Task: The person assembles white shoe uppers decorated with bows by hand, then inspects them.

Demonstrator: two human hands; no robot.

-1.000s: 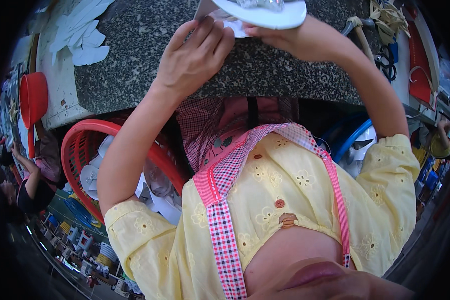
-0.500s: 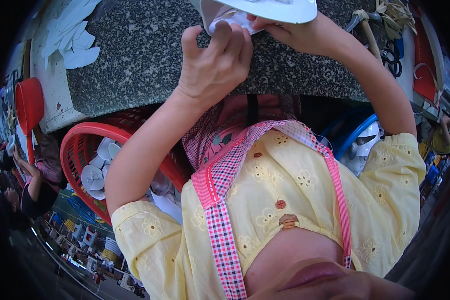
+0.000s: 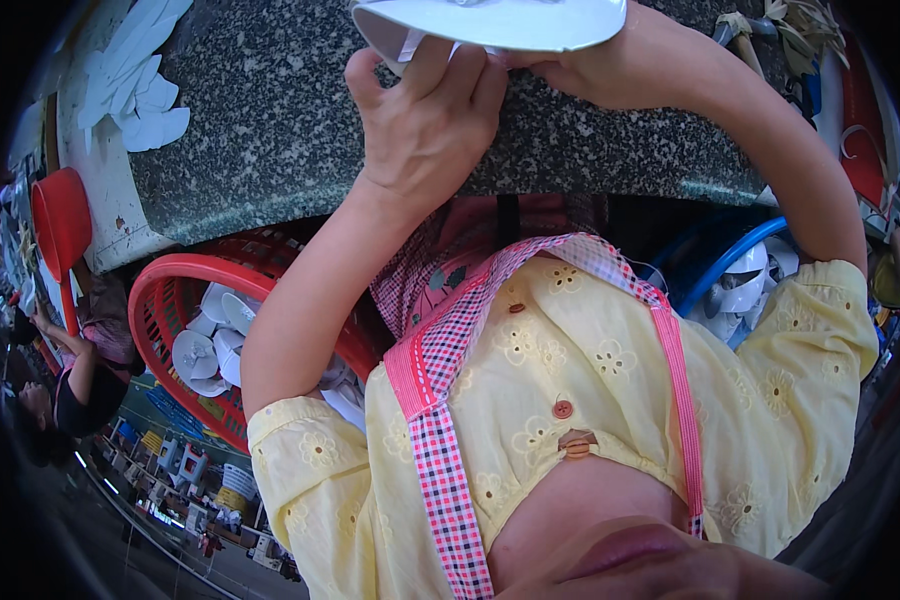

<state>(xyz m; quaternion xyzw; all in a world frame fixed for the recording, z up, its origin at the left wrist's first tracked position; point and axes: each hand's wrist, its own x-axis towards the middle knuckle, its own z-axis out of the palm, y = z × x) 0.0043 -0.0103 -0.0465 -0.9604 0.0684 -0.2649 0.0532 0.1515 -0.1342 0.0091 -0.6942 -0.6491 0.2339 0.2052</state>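
Observation:
A white curved piece point(image 3: 490, 25), a shallow shell with a smooth lower rim, is held up over the dark speckled worktop point(image 3: 260, 120) at the top of the head view. My right hand point(image 3: 605, 75) grips it at the right, the fingertips partly hidden beneath the rim. From the left, my left hand point(image 3: 425, 120) reaches up with curled fingers tucked under the rim, and the outermost digit stands apart. The tips of those fingers and most of the piece's inside are hidden. Some loose white material shows at the hollow underside.
Flat white cut pieces point(image 3: 140, 85) lie at the far left. A red dipper point(image 3: 62, 220) is at the left edge. A red basket point(image 3: 155, 265) and a blue basket point(image 3: 715, 265), both with white pieces, stand below the worktop. A hammer point(image 3: 740, 35) lies far right.
The white piece has tipped and shifted left, hiding more of its inside. My left fingers are further under its rim. My right forearm has swung outward to the right.

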